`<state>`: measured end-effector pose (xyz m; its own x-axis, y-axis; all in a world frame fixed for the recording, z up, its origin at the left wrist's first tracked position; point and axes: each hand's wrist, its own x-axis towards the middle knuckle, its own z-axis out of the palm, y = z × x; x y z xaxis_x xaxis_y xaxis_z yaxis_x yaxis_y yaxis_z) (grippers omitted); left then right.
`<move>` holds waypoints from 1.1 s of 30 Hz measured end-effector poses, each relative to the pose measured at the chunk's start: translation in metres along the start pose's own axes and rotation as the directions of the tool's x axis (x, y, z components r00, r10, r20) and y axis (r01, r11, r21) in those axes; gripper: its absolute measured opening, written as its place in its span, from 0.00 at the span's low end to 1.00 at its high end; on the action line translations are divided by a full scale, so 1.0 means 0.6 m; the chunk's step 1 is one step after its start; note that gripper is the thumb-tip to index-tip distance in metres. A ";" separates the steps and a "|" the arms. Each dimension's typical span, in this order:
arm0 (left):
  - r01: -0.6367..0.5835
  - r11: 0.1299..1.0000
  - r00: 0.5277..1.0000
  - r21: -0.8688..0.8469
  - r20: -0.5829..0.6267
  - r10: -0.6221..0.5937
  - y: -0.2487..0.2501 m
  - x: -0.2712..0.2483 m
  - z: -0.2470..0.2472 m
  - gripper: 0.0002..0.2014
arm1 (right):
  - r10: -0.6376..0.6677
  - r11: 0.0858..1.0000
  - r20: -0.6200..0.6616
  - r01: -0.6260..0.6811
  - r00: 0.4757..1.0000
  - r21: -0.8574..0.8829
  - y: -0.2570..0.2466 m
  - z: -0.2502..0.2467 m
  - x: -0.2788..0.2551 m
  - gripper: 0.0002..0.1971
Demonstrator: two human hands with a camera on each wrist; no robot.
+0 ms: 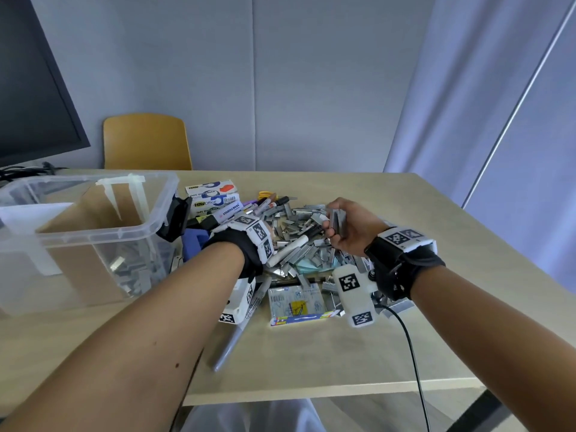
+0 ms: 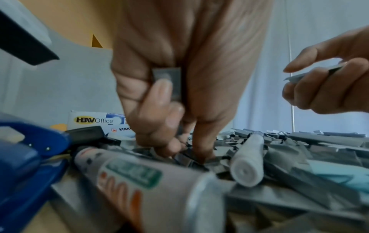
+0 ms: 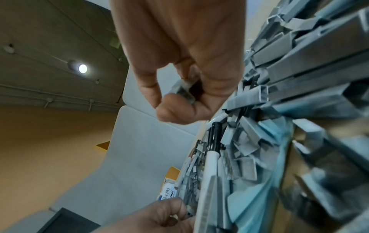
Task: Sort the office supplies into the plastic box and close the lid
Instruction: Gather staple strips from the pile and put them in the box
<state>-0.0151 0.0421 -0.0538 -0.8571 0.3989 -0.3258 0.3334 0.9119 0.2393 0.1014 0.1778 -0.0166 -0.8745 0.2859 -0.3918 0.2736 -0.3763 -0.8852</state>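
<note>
Gathering of loose staple strips is the step in hand. The right hand (image 1: 344, 226) is lifted a little above the pile of staple strips (image 1: 299, 241) and its fingers are curled around a small bundle of strips (image 1: 338, 221). The left hand (image 2: 169, 94) reaches down into the same pile; its fingertips dig among the strips, and one strip (image 2: 169, 78) is already pressed against the palm by a curled finger. The plastic box (image 1: 93, 232) stands open on the table (image 1: 311, 353), to the left of the pile, with a few strips at its bottom. No lid can be told in these pictures.

The next move probably calls for carrying both handfuls over the box rim and letting them fall in without spilling, because the strips are short and break easily.

The head view alone shows the box and the whole layout, but the left hand there is hidden behind its wrist mount. The left wrist view alone shows the strip held in the left palm, also a white marker (image 2: 247, 160) and a blue hole punch (image 2: 30, 157) close by. The right wrist view shows the bundle end (image 3: 184, 91) between thumb and fingers.
</note>
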 end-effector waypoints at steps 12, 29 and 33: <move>-0.080 0.993 0.997 0.086 -0.014 0.081 0.009 -0.055 -0.020 0.16 | 0.013 0.999 0.045 -0.011 0.999 -0.031 -0.002 0.026 0.015 0.12; -0.254 0.335 0.950 -0.907 -0.298 -0.088 -0.134 -0.170 -0.239 0.19 | -0.006 0.984 0.252 -0.038 0.968 0.171 -0.031 0.208 -0.002 0.13; -0.085 0.454 0.952 -0.887 -0.206 -0.225 -0.217 -0.176 -0.237 0.24 | 0.007 0.994 0.323 -0.041 0.947 0.100 -0.035 0.273 -0.009 0.11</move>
<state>-0.0239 -0.1325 0.0797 -0.9721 0.1553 -0.1758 -0.1242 0.2947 0.9475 0.0350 0.0395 0.0451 -0.9550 -0.0163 -0.2962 0.2682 -0.4742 -0.8386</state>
